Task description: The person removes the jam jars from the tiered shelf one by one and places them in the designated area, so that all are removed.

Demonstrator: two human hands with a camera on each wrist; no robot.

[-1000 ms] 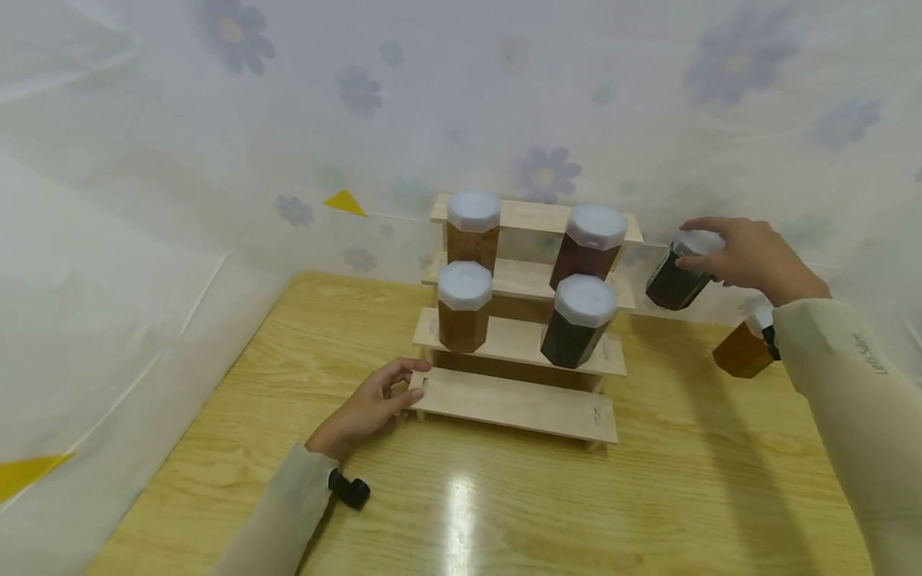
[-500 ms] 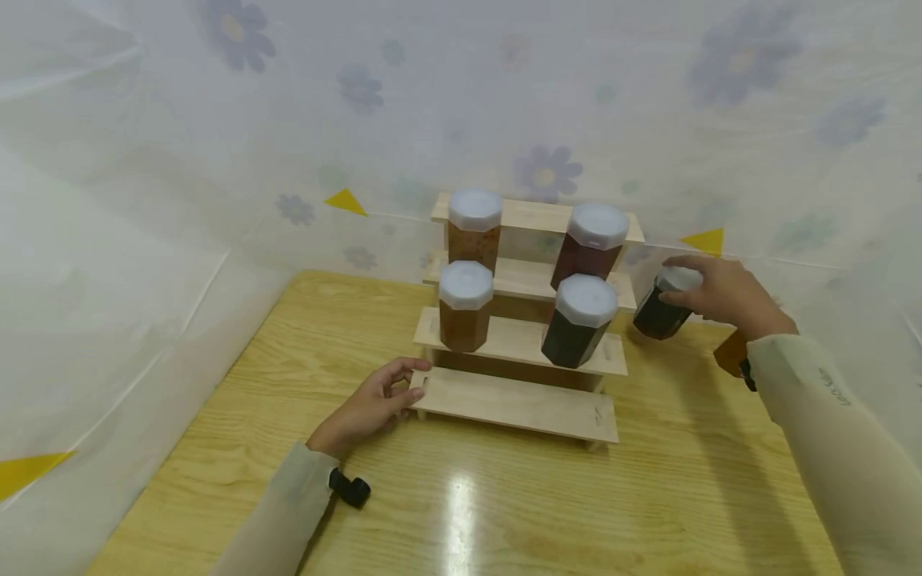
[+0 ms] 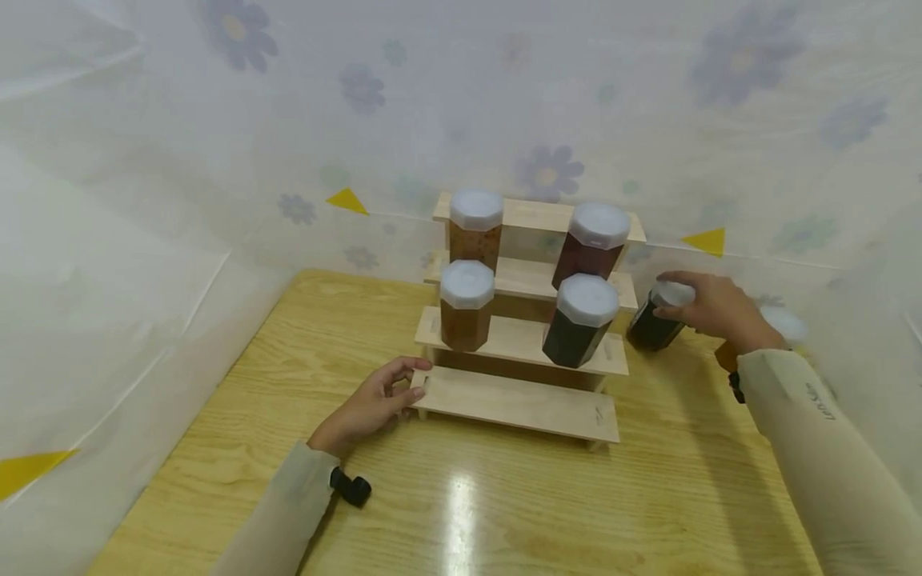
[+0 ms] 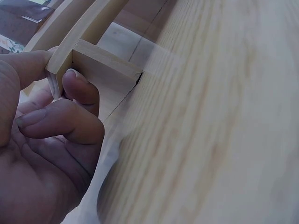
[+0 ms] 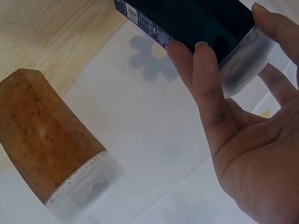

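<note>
A pale wooden rack (image 3: 515, 400) rises in stepped shelves. My left hand (image 3: 370, 404) pinches the left end of its lowest shelf (image 4: 63, 65), thumb and a finger on either side of the board edge in the left wrist view. To the rack's right, my right hand (image 3: 720, 308) holds a dark jar (image 3: 654, 328) by its whitish lid (image 3: 673, 294), fingers and thumb around the top. That jar stands close to upright at the back of the table, and its printed label (image 5: 149, 28) shows in the right wrist view.
An amber jar (image 5: 44, 135) with a whitish lid stands right of the dark jar, partly behind my right wrist. On the rack are two amber jars (image 3: 467, 320), a dark red jar (image 3: 587, 256) and another dark jar (image 3: 574, 340). A flowered sheet (image 3: 446, 120) hangs behind the table.
My right hand has moved down and to the left with the dark jar, lowering it beside the rack. The left hand keeps its hold on the lowest shelf.
</note>
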